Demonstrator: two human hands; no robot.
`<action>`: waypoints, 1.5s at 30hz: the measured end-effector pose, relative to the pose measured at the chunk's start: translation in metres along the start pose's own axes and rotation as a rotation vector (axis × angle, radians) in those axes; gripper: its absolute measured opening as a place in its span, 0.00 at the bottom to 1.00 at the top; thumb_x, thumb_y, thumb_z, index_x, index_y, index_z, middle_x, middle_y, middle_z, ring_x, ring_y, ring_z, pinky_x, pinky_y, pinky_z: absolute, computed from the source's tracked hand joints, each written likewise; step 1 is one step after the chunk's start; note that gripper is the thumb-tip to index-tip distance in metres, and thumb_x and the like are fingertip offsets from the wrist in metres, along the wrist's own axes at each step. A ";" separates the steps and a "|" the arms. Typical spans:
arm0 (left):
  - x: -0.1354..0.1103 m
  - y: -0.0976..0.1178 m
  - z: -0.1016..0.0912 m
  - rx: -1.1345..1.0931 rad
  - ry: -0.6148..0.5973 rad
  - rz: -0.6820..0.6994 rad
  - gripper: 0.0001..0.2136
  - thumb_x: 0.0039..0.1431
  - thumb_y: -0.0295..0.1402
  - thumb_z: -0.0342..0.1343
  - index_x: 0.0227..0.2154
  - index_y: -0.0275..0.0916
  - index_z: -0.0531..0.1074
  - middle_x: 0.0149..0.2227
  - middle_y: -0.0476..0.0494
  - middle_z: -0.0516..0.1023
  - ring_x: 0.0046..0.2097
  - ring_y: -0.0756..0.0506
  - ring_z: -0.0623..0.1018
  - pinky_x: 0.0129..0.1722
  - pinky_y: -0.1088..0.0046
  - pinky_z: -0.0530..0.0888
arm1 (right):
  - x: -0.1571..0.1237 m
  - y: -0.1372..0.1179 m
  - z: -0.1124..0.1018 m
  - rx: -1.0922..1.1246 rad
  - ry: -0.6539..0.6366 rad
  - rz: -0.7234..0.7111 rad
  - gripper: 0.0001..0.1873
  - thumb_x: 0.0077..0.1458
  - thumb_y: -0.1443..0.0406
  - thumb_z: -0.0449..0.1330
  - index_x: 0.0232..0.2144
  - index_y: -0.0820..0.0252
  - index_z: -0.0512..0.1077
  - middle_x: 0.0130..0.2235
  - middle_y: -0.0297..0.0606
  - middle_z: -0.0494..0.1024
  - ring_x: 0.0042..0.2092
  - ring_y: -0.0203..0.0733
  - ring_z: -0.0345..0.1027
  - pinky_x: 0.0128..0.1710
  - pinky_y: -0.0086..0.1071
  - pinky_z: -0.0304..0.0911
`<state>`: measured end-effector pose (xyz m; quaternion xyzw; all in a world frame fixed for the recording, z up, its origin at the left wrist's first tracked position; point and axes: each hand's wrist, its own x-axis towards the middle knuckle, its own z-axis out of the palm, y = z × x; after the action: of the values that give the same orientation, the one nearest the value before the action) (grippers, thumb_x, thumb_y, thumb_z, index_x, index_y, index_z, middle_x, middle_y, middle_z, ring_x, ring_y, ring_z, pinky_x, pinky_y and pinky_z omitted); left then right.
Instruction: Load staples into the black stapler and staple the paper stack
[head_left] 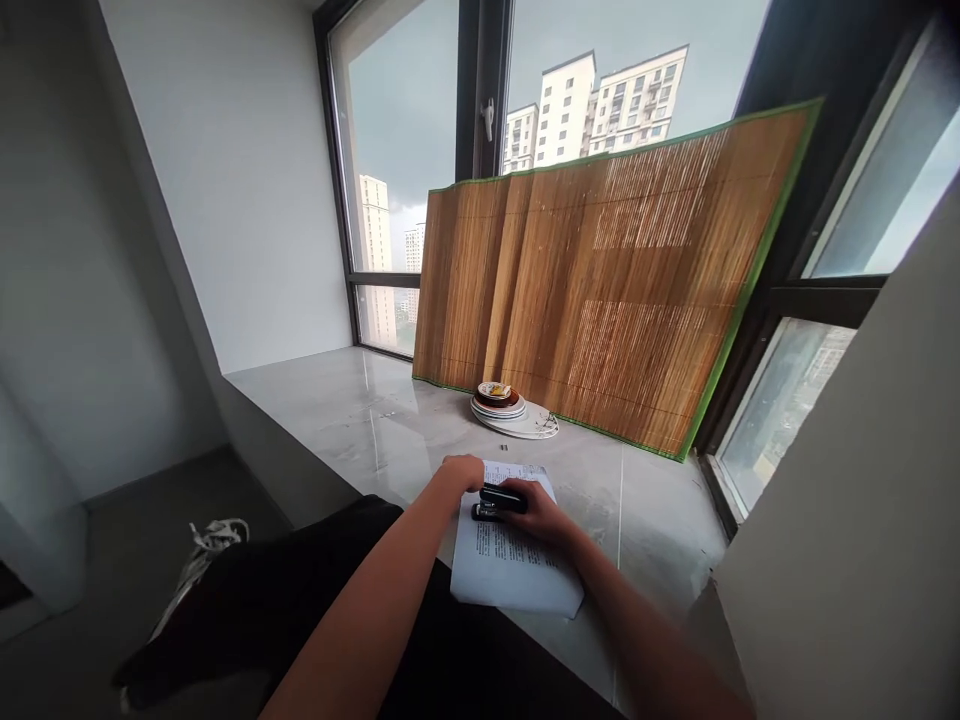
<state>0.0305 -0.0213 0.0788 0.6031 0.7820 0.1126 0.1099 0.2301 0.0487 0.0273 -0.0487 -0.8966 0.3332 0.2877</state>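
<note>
Window ledge, wide, pale and shiny, holds all the small things here; a big brown mat with a green edge leans up on its far side, by the window. The white paper lies on the near part of the ledge, next to the person's dark leg; it has lines of black print, but I cannot tell how many sheets there are. A pile of plates sits past the paper, in front of the mat.

The right hand has its fingers wrapped around the back of a black stapler; the left hand is by the stapler's front end, with its fingers bent, and I cannot tell if they grip anything. The stapler is over the top part of the paper, its front end pointing left, with a gap between its top and bottom parts.

So the stapler is already in hand; no staple shows in the paper that I can see, but the hands hide some of it, so I cannot tell if one is in. Two tiny grey bits lie between the plates and the paper; they are too small to name.
</note>
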 end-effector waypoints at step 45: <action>-0.027 -0.008 0.048 -0.106 0.050 0.292 0.24 0.63 0.34 0.54 0.62 0.41 0.69 0.69 0.37 0.66 0.71 0.37 0.62 0.71 0.54 0.56 | -0.015 0.022 -0.033 -0.058 0.485 0.059 0.21 0.58 0.63 0.65 0.54 0.57 0.78 0.45 0.42 0.80 0.46 0.50 0.76 0.49 0.43 0.71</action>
<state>0.0443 -0.0473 0.0316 0.7006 0.6817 0.1833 0.1044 0.2588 0.0802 0.0264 -0.1615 -0.8086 0.2943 0.4832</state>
